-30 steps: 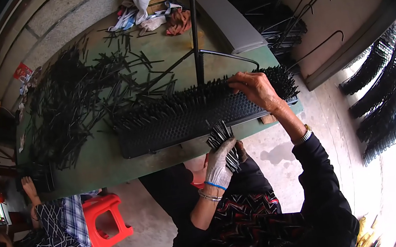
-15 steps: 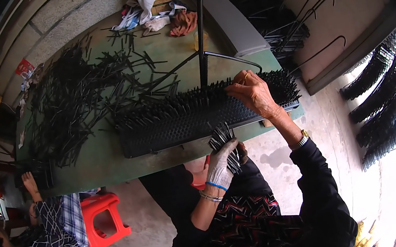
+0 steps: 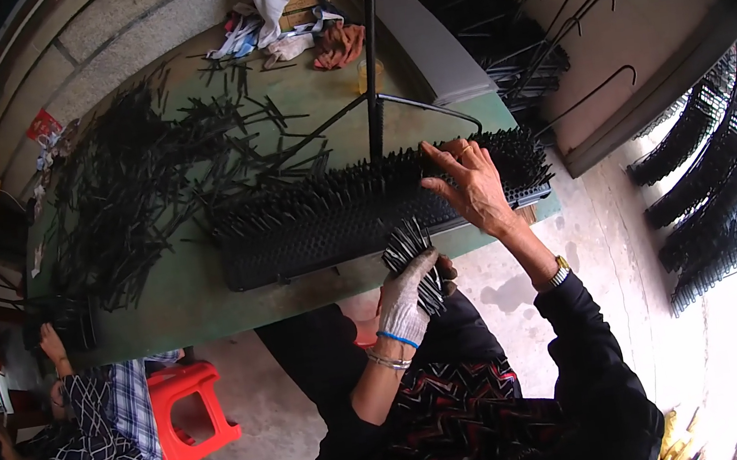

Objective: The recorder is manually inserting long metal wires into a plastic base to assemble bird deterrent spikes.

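The right hand (image 3: 473,190), in the head view, has opened from a pinch, its fingers spread over the black rods (image 3: 309,199) standing in a perforated black block (image 3: 315,246) along the green table's (image 3: 204,326) near edge. The gloved left hand (image 3: 404,307) grips a bundle of loose rods (image 3: 406,245) just below; a slackened hold could spill some, and a careless sweep of the right fingers could knock standing ones askew.
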A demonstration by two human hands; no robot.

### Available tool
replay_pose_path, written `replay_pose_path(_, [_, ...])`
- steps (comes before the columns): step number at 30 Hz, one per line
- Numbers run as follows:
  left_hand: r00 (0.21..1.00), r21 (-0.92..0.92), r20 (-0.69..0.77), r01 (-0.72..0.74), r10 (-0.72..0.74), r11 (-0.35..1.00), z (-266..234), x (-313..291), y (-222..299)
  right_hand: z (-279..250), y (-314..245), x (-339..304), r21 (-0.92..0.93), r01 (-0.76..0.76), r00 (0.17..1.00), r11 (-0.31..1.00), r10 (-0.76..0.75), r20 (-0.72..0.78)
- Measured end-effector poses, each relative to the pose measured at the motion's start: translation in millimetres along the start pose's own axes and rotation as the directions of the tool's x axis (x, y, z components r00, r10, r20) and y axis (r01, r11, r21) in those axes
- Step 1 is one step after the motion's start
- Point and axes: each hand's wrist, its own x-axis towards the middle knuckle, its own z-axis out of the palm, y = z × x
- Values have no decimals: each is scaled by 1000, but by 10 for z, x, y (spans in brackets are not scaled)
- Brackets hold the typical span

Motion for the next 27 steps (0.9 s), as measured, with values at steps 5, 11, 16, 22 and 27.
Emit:
replay_pose_path(5, [1000,50,-17,-10,11,999,74,-70,66,-343,-143,-171,524,-425,815,738,60,576])
replay_pose_path(11, [1000,160,-24,5,-2,987,191,-114,102,-386,-171,-314,551,-718,669,425,204,715])
replay_pose_path(16, [1000,322,-16,20,-16,946,147,-87,51,-352,-85,-319,582,-712,676,393,158,720])
replay_pose_path(22, [999,183,-12,51,-49,982,110,-19,-30,-479,-36,-272,624,-635,726,456,79,683])
replay_pose_path(27, [997,74,-78,16,-10,997,79,69,-17,-546,-7,-130,525,-439,895,730,300,331])
